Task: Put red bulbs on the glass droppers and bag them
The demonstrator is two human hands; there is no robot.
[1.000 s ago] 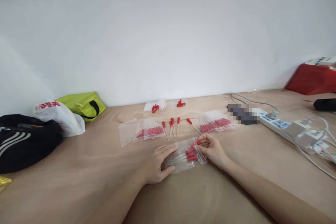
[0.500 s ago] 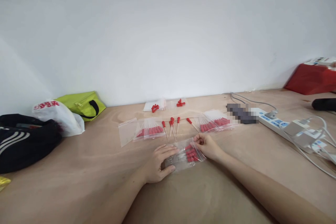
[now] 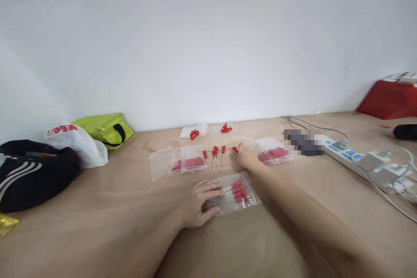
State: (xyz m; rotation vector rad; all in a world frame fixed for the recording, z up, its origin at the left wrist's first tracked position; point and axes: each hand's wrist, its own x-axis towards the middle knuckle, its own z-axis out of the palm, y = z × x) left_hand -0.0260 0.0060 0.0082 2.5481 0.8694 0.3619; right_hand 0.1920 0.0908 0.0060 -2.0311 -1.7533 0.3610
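A clear zip-lock bag (image 3: 249, 189) with several red-bulbed droppers (image 3: 240, 192) inside lies flat in front of me. My left hand (image 3: 200, 202) holds its left end, fingers on the upper edge and thumb at the lower one. Beyond the bag, my right hand (image 3: 246, 156) has its fingers closed at a single dropper (image 3: 235, 150); the red bulb pokes out to the left and the hand covers the tube. Just left of it, several loose droppers (image 3: 215, 151) lie with bulbs pointing away from me.
Filled bags lie left (image 3: 192, 161) and right (image 3: 275, 153), beside a flat bag (image 3: 161, 164). Red bulbs (image 3: 194, 134) sit on bags near the wall. A power strip (image 3: 340, 150) with chargers is at right; a black bag (image 3: 35, 178) and a green pouch (image 3: 107, 128) are at left.
My right hand has let go of the bag's right end and moved forward to the single dropper. The left hand stays on the bag.
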